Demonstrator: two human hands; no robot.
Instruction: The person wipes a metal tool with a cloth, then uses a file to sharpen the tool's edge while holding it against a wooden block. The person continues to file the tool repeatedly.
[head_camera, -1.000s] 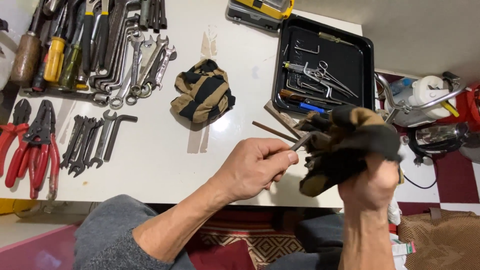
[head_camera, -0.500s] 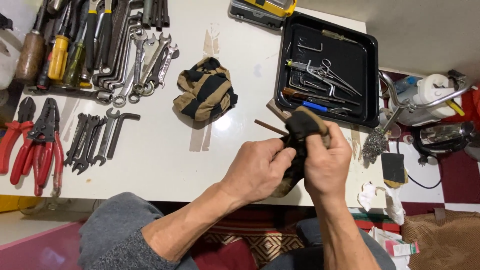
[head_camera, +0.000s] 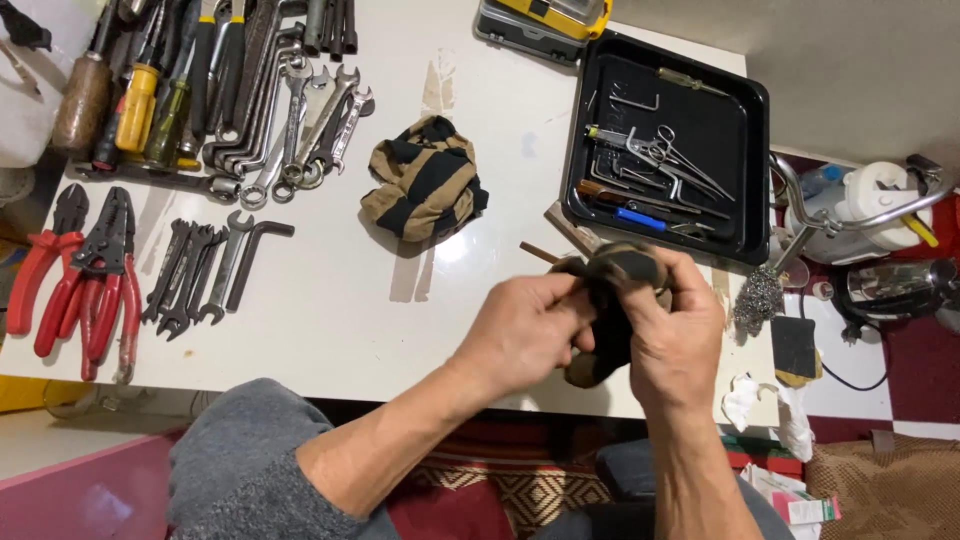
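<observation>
My left hand (head_camera: 525, 330) and my right hand (head_camera: 672, 330) meet over the table's near edge. Between them is a dark brown and black cloth (head_camera: 612, 300), bunched around a small tool. My right hand wraps the cloth from the right; my left hand pinches it from the left. The tool itself is hidden inside the cloth. Two thin brown metal pieces (head_camera: 560, 238) lie on the white table (head_camera: 330, 300) just beyond my hands. A second striped tan and black cloth (head_camera: 425, 180) lies crumpled mid-table.
A black tray (head_camera: 745, 150) with scissors, a blue-handled tool and small tools sits at the right. Wrenches (head_camera: 300, 110), screwdrivers (head_camera: 135, 100), red pliers (head_camera: 85, 270) and small spanners (head_camera: 205, 265) line the left. A steel scourer (head_camera: 760, 295) rests at the right edge.
My right hand has come down and left with the cloth, closing against my left hand. The thin tool that stuck out between the hands is now covered by the cloth.
</observation>
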